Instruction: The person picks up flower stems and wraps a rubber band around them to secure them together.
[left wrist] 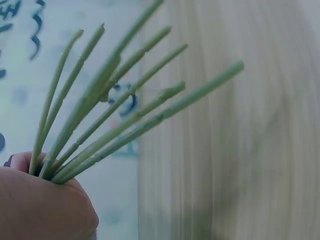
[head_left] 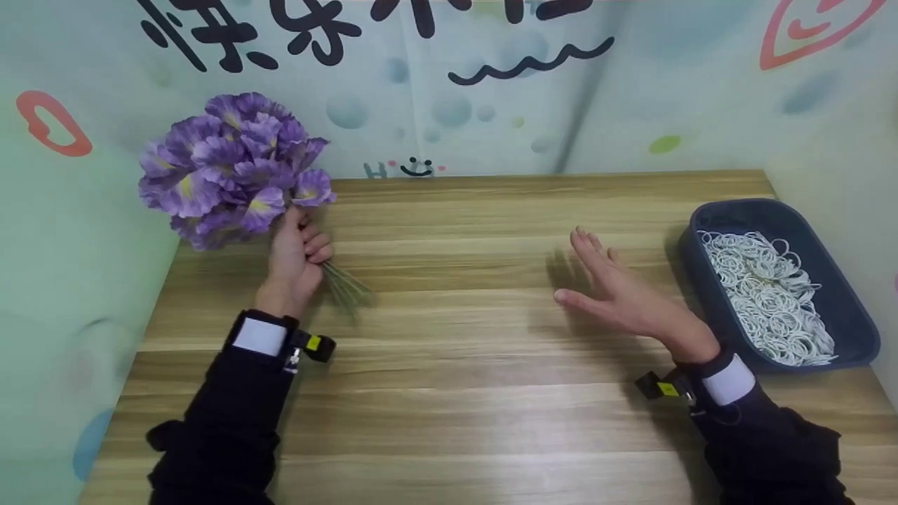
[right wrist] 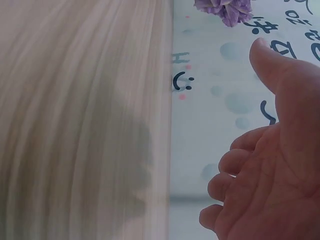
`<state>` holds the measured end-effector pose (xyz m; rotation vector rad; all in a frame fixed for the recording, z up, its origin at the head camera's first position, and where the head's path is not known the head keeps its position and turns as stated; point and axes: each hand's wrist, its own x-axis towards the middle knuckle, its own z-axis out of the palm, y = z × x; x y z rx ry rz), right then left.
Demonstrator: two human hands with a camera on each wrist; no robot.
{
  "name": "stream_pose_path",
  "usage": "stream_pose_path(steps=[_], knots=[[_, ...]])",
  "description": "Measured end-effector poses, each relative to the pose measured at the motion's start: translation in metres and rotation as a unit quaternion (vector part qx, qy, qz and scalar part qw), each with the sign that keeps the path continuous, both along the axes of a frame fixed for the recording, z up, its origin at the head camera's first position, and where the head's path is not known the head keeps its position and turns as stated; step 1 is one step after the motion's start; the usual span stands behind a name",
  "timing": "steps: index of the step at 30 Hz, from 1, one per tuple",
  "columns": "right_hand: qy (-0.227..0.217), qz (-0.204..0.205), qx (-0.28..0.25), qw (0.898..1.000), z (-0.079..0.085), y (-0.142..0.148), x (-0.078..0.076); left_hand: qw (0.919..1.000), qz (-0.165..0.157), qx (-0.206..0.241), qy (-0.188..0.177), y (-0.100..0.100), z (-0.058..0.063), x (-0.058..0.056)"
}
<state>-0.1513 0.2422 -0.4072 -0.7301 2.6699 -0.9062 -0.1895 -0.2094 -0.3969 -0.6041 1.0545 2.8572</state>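
Observation:
My left hand grips a bunch of purple artificial flowers by the stems, above the table's left side. The blooms spread out beyond the thumb side of the fist. Below it, the green stems fan out; in the left wrist view several cut stem ends stick out of the hand. My right hand hovers over the table's right half, fingers extended and thumb apart, holding nothing. Its palm shows bare in the right wrist view. Nearest to this hand is a dark blue basin of white rubber bands.
The basin stands at the table's right edge, beside my right wrist. A wood-grain table extends between both arms. Behind it hangs a pale printed cloth with lettering and dots, and similar covering lines the left and right sides.

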Motion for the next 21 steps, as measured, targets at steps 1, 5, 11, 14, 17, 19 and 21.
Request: stream_pose_path(steps=[1,5,11,14,17,19,21], knots=[[0.001,0.003,-0.003,1.000,0.000,-0.003,0.000,1.0000,0.004,0.001,0.003,0.006,-0.001,0.001],[0.001,0.015,-0.017,1.000,0.001,-0.014,0.001,0.9993,0.007,0.027,0.023,0.033,-0.001,0.003],[0.012,0.022,-0.045,0.999,0.004,-0.025,0.004,0.9943,0.006,0.056,0.091,0.082,0.006,0.006],[0.019,0.023,-0.061,0.998,0.007,-0.032,0.006,0.9890,0.017,0.047,0.139,0.106,0.008,0.012],[0.017,0.019,-0.071,0.997,0.011,-0.039,0.008,0.9813,0.015,0.044,0.187,0.129,0.007,0.018],[0.018,0.016,-0.071,0.997,0.012,-0.045,0.010,0.9743,0.006,0.050,0.220,0.143,0.005,0.022],[0.022,0.013,-0.067,0.997,0.013,-0.051,0.012,0.9661,-0.007,0.048,0.254,0.157,0.001,0.027]])
